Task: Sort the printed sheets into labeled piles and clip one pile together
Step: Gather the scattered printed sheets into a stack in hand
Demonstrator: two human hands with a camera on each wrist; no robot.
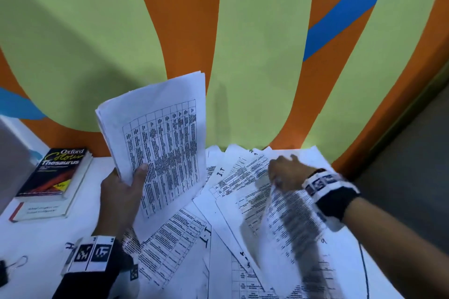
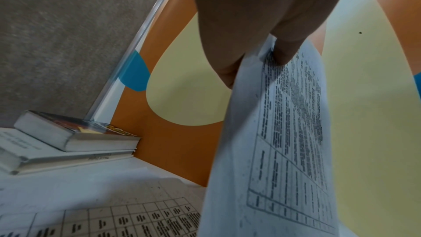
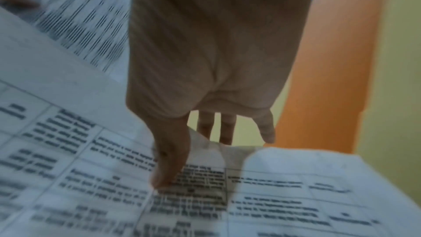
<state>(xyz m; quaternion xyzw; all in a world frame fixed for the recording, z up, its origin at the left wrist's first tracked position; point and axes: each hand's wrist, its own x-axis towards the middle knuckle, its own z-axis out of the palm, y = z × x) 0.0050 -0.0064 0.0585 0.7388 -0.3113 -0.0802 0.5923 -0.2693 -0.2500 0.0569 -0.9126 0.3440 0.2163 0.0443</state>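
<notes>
My left hand (image 1: 124, 192) grips a thin stack of printed table sheets (image 1: 165, 143) and holds it upright above the table, thumb on the front page (image 2: 284, 150). Several loose printed sheets (image 1: 175, 245) lie fanned across the table, some hand-marked "I.T". My right hand (image 1: 286, 172) is over the far right of this spread. It pinches the edge of one sheet (image 1: 294, 223), which curls up under the wrist and is motion-blurred. In the right wrist view the forefinger (image 3: 168, 168) points down onto a sheet (image 3: 284, 195) and the other fingers are straight.
A black binder clip (image 1: 9, 269) lies at the table's near left edge. Two stacked books (image 1: 56, 172) sit at the back left against the orange and green wall. The white table (image 1: 48, 238) ends at the right, beside a dark floor (image 1: 413, 153).
</notes>
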